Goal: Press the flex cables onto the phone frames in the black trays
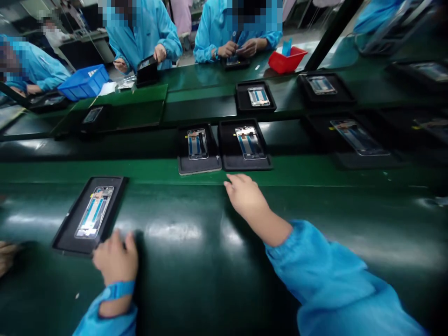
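Note:
My left hand (116,257) rests on the green bench at the near right corner of a black tray (72,228) that carries a phone frame (95,211); its fingers touch the tray's edge. My right hand (244,193) reaches forward, palm down, fingers loosely together, just short of two black trays side by side on the belt. The left of that pair (183,158) holds a phone frame (198,143). The right one (227,149) holds another frame (249,142). The right hand holds nothing.
More black trays with phone frames (258,96) (321,85) (357,136) lie on the far belt. A red bin (287,60) and a blue bin (85,81) stand at the back. Several people in blue coats work across the line. Another person's hand (6,254) shows at the left edge.

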`<state>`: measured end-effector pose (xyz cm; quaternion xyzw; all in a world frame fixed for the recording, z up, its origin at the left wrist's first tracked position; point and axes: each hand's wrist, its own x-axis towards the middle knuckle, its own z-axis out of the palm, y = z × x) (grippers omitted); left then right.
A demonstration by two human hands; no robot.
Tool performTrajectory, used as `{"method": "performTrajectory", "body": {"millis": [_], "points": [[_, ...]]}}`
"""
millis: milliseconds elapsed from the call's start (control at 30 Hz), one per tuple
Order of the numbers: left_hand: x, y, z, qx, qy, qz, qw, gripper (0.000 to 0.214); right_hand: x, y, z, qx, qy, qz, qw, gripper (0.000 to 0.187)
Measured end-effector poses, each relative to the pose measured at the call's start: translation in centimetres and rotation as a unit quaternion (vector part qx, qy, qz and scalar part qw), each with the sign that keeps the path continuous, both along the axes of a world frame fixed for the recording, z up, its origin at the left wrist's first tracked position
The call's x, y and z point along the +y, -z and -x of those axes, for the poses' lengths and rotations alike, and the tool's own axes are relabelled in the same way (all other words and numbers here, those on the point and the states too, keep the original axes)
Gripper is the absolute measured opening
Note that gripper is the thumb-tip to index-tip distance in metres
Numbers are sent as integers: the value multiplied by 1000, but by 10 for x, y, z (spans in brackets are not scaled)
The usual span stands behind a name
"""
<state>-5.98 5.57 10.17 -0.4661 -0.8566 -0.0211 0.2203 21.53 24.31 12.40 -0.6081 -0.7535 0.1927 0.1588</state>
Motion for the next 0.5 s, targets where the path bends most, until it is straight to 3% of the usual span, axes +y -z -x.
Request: {"method": "performTrajectory", "body": {"millis": [67, 133, 267, 333, 400, 467, 500], "points": [[0, 12, -18, -21, 88, 19, 996, 38, 23, 1, 23, -100, -10, -21, 995, 37], [-3, 20, -29, -46, 117, 17, 992, 36, 41, 6, 39, -168, -3, -8, 986, 38], [-6, 21, -32, -157, 106, -34, 981, 33, 48, 3, 55, -220, -33, -17, 975, 31], [-1, 15, -34, -284, 99, -91, 949, 26, 31, -8, 61, -206, -67, -44, 975, 30], [8, 7, -45, -475, 43, -176, 861, 22, 1, -23, 70, -178, -116, -59, 975, 29], [18, -2, -63, -644, -35, -253, 721, 31, -41, -35, 78, -152, -198, -47, 967, 25], [22, -8, -73, -688, -49, -270, 672, 36, -64, -38, 80, -143, -244, -32, 959, 22]]}}
